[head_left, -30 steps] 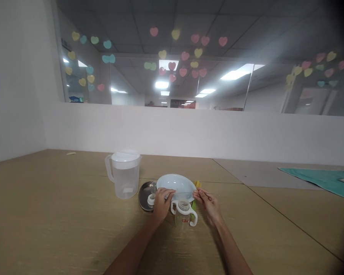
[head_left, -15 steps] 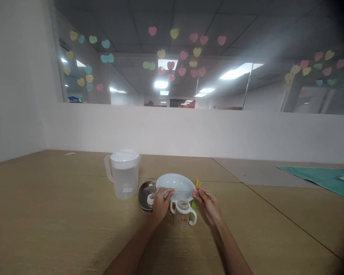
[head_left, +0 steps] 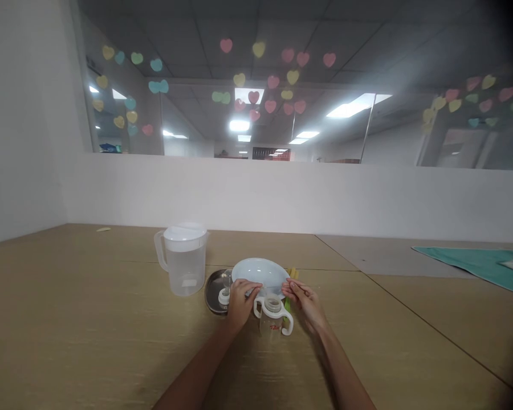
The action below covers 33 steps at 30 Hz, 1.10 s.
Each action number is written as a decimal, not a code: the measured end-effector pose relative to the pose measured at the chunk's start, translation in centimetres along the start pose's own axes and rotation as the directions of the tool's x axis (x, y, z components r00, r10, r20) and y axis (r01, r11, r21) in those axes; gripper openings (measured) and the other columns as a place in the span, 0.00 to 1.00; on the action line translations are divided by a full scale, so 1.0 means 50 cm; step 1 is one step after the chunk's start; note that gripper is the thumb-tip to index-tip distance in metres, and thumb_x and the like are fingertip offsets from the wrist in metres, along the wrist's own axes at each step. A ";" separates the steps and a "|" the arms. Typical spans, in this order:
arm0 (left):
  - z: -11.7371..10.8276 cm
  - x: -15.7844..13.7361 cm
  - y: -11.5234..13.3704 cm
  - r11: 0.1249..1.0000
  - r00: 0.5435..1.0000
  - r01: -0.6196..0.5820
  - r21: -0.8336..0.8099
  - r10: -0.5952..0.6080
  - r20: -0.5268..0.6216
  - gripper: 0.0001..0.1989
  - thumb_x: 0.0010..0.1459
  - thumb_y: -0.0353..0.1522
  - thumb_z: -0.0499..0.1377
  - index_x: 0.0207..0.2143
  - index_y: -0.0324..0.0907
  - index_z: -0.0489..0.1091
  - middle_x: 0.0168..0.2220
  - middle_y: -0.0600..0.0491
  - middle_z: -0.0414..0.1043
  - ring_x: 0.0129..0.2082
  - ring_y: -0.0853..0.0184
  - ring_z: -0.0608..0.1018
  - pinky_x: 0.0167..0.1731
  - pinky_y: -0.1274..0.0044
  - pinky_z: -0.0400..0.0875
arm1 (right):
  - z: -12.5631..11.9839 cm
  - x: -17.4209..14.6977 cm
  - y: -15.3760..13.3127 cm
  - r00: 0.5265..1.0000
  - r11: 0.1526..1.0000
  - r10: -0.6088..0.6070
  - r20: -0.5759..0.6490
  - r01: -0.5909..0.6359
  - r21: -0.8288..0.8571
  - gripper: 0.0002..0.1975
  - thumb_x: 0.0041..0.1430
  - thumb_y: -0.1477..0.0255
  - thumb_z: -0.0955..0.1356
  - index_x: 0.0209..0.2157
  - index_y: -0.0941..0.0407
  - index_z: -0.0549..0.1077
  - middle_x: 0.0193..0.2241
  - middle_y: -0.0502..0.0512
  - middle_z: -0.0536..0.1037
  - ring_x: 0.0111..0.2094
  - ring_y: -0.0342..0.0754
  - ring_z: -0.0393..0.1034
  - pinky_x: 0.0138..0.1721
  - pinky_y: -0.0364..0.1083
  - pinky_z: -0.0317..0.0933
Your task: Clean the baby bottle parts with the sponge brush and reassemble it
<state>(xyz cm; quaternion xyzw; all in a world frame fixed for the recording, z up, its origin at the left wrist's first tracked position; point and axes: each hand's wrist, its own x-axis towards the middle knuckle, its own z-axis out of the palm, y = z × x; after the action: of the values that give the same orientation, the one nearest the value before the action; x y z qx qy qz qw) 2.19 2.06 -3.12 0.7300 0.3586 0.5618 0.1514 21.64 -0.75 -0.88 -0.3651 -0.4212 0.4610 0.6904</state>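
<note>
Handling of a thin clear piece [head_left: 272,287] seems to be the step in hand, just above the near side of a white bowl [head_left: 256,266]. It is so faint that its full shape and ends cannot be told. The left hand [head_left: 240,304] has its grip pinched, thumb against forefinger, apparently on the left end of the piece; the right hand [head_left: 305,299] pinches with its fingertips too, seemingly at the other end.

Between the 2 hands, nearer the person, a clear bottle [head_left: 270,324] stands upright on the counter [head_left: 89,319], its mouth uncovered and 2 white handles at its sides. Neither hand appears to hold it. Beside the left hand, a dark metal tray [head_left: 212,294] carries a white collar [head_left: 224,298] and a clear dome [head_left: 228,278]. A lidded pitcher [head_left: 186,270] stands farther left, apart from the hands. Yellow pieces [head_left: 294,273] and a green piece [head_left: 287,306] show partly behind the right hand.

Judging from this, the next move calls for a light, level pinch on both sides, with wrists clear of the handles so that the bottle is not tipped.
</note>
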 end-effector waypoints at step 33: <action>-0.002 0.005 0.010 0.945 0.970 0.030 0.327 -0.106 0.218 0.14 0.62 0.35 0.50 0.46 0.46 0.72 0.37 0.49 0.71 0.41 0.60 0.70 0.45 0.68 0.61 | 0.021 -0.024 -0.018 0.917 0.988 0.005 0.399 -0.067 0.141 0.24 0.40 0.46 0.71 0.23 0.53 0.77 0.32 0.55 0.73 0.36 0.49 0.66 0.45 0.48 0.60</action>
<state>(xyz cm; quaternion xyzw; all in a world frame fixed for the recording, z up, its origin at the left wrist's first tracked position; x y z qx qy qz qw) 2.33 1.87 -2.58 0.7927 0.4502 0.4007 0.0911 20.69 -2.03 0.03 -0.2182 -0.5095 0.5688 0.6077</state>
